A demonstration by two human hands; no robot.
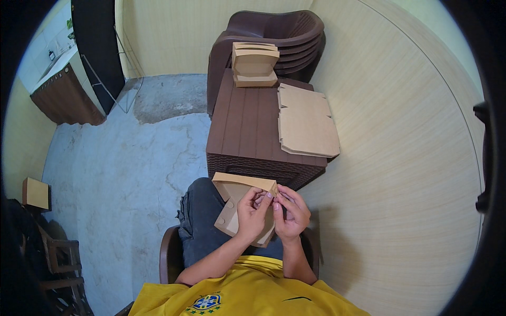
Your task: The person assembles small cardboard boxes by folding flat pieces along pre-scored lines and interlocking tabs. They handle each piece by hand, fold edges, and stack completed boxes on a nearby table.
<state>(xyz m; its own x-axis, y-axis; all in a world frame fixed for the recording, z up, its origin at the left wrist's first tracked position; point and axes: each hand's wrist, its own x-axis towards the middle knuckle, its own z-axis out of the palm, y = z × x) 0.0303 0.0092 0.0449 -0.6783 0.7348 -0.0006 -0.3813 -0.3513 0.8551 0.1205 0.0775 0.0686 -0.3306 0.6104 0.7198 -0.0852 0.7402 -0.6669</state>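
Observation:
A partly folded cardboard box (228,215) rests over my lap, its raised edge strip running along the far side. My left hand (252,212) has its fingers curled round that far edge near the right corner, thumb towards the corner. At the same corner, my right hand (291,212) pinches the cardboard between thumb and fingers. Both hands almost meet there, and they hide part of the box's inside and its right side.
Ahead stands a brown table (237,126). On it lie a stack of flat cardboard blanks (308,121) and, further back, folded boxes (255,66). Stacked brown chairs (284,26) stand behind. A wood-patterned wall (390,158) rises on the right.

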